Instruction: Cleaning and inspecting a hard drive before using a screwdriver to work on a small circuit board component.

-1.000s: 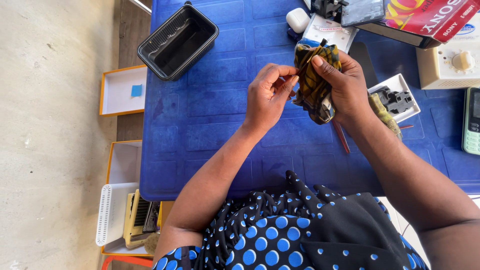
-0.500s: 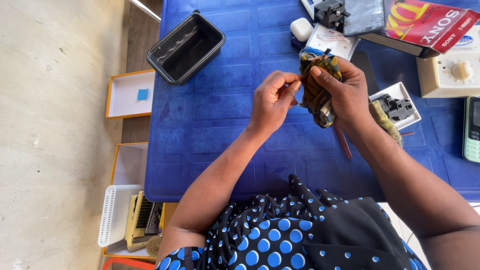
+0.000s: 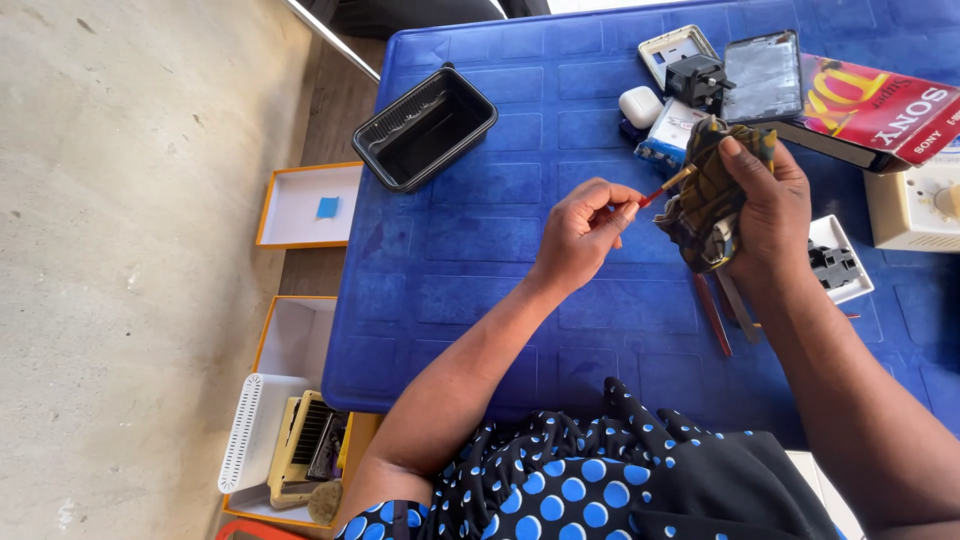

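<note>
Left fingertips [image 3: 618,208] pinch the rear end of a thin red-handled brush with pale bristle tip [image 3: 668,186]; its long axis runs up-right, tip pointing at and touching a crumpled olive-brown patterned cloth [image 3: 706,190]. Brush is in the air above the blue plastic table [image 3: 480,250], between the two hands. Left hand [image 3: 580,235] is curled, knuckles up, wrist bent, forearm coming from lower left. Right hand [image 3: 765,215] is clenched around the cloth bundle, fingers wrapped over its top, thumb side toward the brush; something pale shows inside the cloth, can't tell what. Right forearm runs down to the lower right. Beneath the right hand lie thin red and tan sticks [image 3: 712,315] flat on the table. Just right of the wrist, a white wall socket plate [image 3: 838,265]. Farther up: small white rounded case [image 3: 640,106], black plug adapter [image 3: 696,78], dark phone screen panel [image 3: 764,76]. Black rectangular plastic tray [image 3: 425,127] well off to the upper left.
</note>
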